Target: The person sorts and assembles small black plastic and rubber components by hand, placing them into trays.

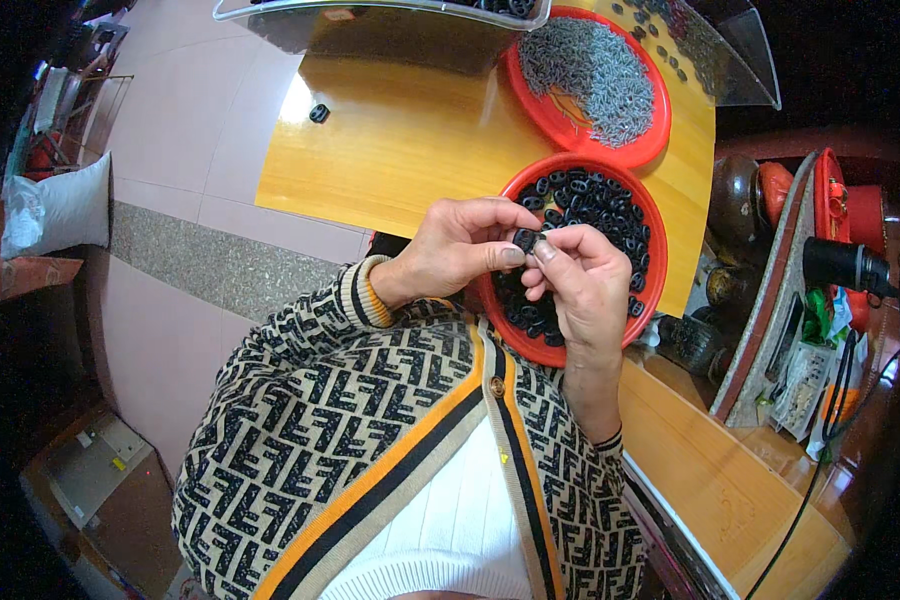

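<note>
Black piece [525, 240] pinched by both hands, red tray [650, 215] beneath.

A small black oval part [525, 240], seemingly slotted, is pinched between fingertips above a red tray [652, 215].

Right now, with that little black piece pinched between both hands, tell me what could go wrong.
1. The small black piece sits only between the fingertips of the left hand and right hand; a slip could drop it into the lap rather than the red tray below.
2. That tray overhangs the yellow table edge near the hands; a bump might tip it.
3. One loose black piece lies alone on the table and could get knocked to the floor.
</note>
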`<action>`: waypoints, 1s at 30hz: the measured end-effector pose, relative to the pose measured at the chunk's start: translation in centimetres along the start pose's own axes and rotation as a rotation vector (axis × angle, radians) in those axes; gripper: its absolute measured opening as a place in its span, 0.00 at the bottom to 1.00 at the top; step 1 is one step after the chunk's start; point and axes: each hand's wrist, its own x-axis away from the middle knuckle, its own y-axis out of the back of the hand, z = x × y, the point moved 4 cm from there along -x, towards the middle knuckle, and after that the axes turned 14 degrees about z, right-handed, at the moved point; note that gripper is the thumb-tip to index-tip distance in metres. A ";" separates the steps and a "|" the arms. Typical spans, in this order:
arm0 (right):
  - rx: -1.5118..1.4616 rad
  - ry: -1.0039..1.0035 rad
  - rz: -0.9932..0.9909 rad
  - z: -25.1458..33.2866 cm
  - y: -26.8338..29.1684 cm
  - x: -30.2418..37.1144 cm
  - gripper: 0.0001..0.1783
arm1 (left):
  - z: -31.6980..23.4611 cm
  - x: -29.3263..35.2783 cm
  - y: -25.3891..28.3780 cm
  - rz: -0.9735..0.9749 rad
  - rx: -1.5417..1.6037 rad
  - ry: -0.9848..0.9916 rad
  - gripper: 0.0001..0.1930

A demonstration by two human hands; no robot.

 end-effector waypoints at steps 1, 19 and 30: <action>-0.087 -0.027 0.062 -0.2 0.2 -0.2 0.06 | 0.1 0.0 0.0 0.002 0.001 -0.001 0.15; -0.432 -0.188 0.484 -1.5 1.1 -0.8 0.14 | -1.6 -0.2 -0.8 0.190 -0.508 -0.194 0.13; -0.448 -0.101 0.412 -1.8 1.0 -0.5 0.11 | 0.2 0.1 -0.4 0.116 -0.372 -0.271 0.14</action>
